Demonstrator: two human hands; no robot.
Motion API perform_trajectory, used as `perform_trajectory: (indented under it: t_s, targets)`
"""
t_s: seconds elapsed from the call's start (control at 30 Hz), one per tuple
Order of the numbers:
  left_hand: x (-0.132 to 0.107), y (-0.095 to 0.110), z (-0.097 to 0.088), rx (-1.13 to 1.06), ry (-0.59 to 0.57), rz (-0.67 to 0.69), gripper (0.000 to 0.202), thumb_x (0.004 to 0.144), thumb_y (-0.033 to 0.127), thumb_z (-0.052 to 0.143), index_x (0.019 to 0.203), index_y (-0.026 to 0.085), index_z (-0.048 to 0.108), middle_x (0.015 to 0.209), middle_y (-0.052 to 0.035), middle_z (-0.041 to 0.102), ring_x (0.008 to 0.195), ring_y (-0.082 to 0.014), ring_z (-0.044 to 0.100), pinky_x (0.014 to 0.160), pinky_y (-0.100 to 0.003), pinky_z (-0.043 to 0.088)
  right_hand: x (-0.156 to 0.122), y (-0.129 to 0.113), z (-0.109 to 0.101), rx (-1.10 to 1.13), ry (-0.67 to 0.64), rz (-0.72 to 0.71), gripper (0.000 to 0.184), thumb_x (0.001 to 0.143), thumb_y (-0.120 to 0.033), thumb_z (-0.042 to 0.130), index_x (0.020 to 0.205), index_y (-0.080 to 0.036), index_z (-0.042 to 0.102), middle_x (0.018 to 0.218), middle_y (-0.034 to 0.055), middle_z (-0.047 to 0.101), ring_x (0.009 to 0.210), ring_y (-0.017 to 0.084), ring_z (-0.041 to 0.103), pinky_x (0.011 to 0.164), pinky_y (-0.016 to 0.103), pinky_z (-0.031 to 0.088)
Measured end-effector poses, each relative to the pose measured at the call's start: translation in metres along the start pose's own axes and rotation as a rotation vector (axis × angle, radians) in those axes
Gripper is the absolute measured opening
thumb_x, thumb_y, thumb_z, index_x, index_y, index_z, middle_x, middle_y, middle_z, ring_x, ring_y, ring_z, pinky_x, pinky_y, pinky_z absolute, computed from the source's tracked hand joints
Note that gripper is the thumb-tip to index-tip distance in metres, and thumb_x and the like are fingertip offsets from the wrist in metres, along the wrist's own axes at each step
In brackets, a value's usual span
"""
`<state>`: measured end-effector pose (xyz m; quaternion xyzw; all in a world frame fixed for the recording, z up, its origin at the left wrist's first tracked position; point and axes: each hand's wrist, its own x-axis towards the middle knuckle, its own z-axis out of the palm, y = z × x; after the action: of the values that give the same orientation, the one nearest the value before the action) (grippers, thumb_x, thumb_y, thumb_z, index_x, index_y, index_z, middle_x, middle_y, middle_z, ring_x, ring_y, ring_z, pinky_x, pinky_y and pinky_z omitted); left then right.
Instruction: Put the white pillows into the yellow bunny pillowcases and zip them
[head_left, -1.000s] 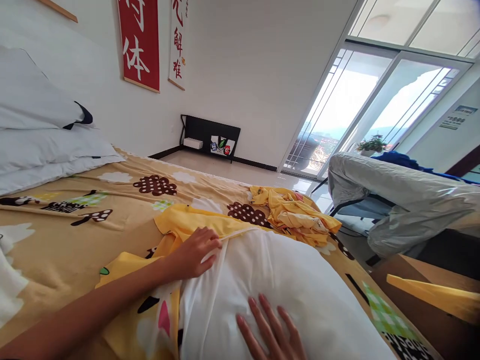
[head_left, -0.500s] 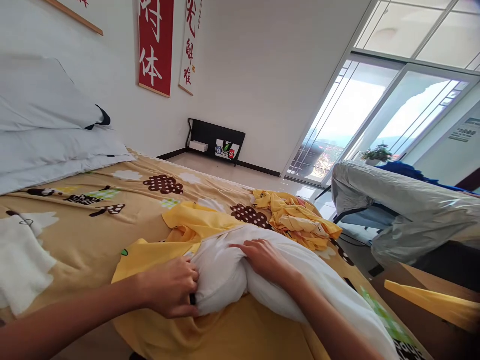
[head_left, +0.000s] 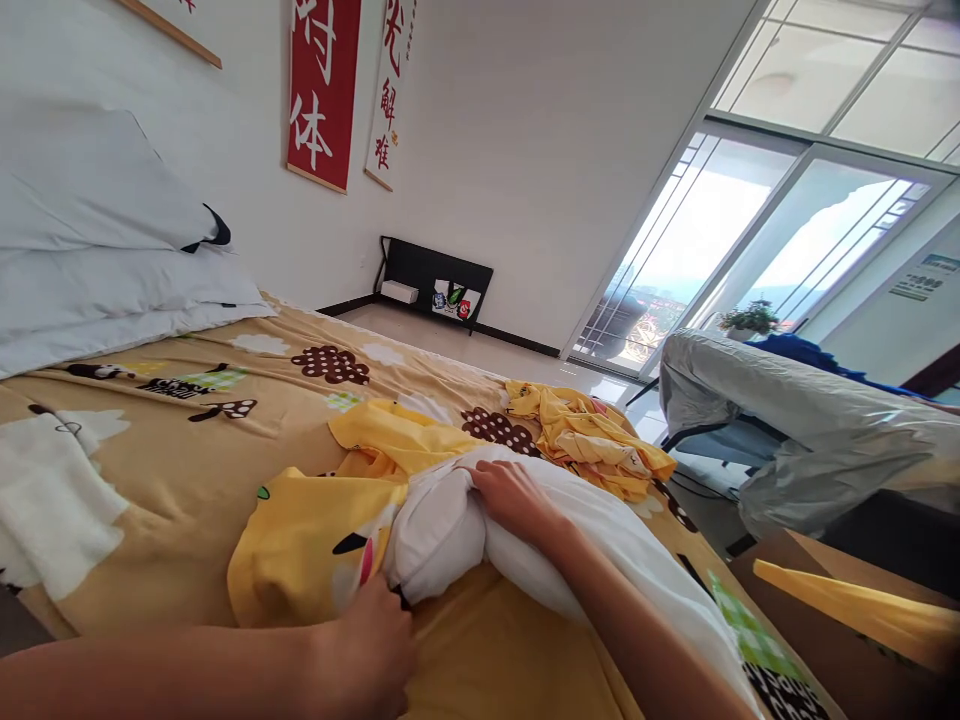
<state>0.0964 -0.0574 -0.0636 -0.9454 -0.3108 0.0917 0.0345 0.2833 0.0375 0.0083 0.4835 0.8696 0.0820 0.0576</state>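
A plump white pillow [head_left: 622, 535] lies on the bed, its near-left end reaching the mouth of a yellow pillowcase [head_left: 289, 530]. The pillowcase spreads to the left and under the pillow, a pink and black print showing on its turned edge. My left hand [head_left: 371, 635] is closed on that edge at the pillow's lower left corner; its fingertips are partly hidden. On top of the pillow, my right hand [head_left: 514, 495] grips a fold of the white cloth, with a crease running down below its fingers.
A crumpled yellow printed cloth [head_left: 600, 435] lies near the bed's far right edge. White pillows [head_left: 112, 280] are stacked at the left. Beyond the bed stand a plastic-covered piece of furniture [head_left: 810, 400] and a cardboard box [head_left: 817, 610] with yellow cloth over it.
My left hand has moved down and slightly right, pulling the pillowcase edge up beside the pillow's corner so its print shows. My right hand stays on the pillow, and the view has shifted slightly.
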Motion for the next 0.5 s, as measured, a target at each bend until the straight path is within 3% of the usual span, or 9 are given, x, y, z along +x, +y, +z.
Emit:
perform_trajectory:
  t_s: [0.07,0.17,0.23,0.3,0.4,0.5]
  targets:
    - [0.01,0.014,-0.013,-0.065,-0.003,0.082,0.033,0.081,0.046,0.063,0.069,0.017,0.074,0.062,-0.0115,0.07,0.055,-0.0285,0.067,0.057,-0.04,0.05,0.009,0.0,-0.005,-0.014,-0.005,0.005,0.029,0.092,-0.015,0.04,0.103,-0.019,0.066,0.097,0.0067,0.068,0.089,0.019,0.061,0.071,0.028,0.035]
    - [0.031,0.024,-0.039,-0.208,0.151,0.22,0.037,0.087,0.044,0.053,0.082,0.013,0.073,0.068,-0.0125,0.072,0.055,-0.0265,0.067,0.051,-0.037,0.047,0.017,-0.004,-0.004,-0.021,-0.013,-0.015,0.027,0.09,-0.013,0.041,0.099,-0.018,0.066,0.097,0.0082,0.068,0.087,0.019,0.06,0.07,0.029,0.035]
    - [0.043,0.016,-0.056,-0.276,0.311,0.204,0.032,0.086,0.041,0.053,0.086,0.013,0.07,0.073,-0.0114,0.072,0.059,-0.0252,0.067,0.056,-0.037,0.048,0.009,-0.007,0.004,-0.018,-0.029,-0.052,0.025,0.09,-0.014,0.042,0.098,-0.019,0.066,0.099,0.0068,0.067,0.087,0.018,0.06,0.069,0.029,0.035]
    - [0.048,-0.004,-0.066,-0.311,0.421,0.122,0.028,0.086,0.038,0.053,0.083,0.015,0.068,0.074,-0.0094,0.072,0.066,-0.0243,0.068,0.063,-0.035,0.049,-0.012,-0.011,0.019,-0.005,-0.035,-0.12,0.021,0.091,-0.02,0.045,0.094,-0.021,0.066,0.099,0.0048,0.067,0.086,0.017,0.059,0.069,0.029,0.036]
    - [0.041,-0.04,-0.062,-0.25,0.347,0.102,0.026,0.082,0.039,0.061,0.068,0.017,0.067,0.066,-0.007,0.07,0.066,-0.0239,0.067,0.069,-0.035,0.049,-0.05,-0.017,0.05,0.006,-0.002,-0.271,0.019,0.089,-0.036,0.053,0.097,-0.023,0.064,0.099,0.0042,0.066,0.086,0.019,0.058,0.066,0.03,0.038]
    - [0.031,-0.05,-0.051,-0.2,0.238,0.342,0.018,0.075,0.032,0.072,0.063,0.02,0.064,0.062,-0.0024,0.069,0.061,-0.0213,0.065,0.062,-0.031,0.047,-0.062,-0.024,0.071,-0.008,-0.011,-0.324,0.024,0.084,-0.04,0.059,0.1,-0.023,0.063,0.095,0.0043,0.066,0.079,0.019,0.059,0.059,0.029,0.039]
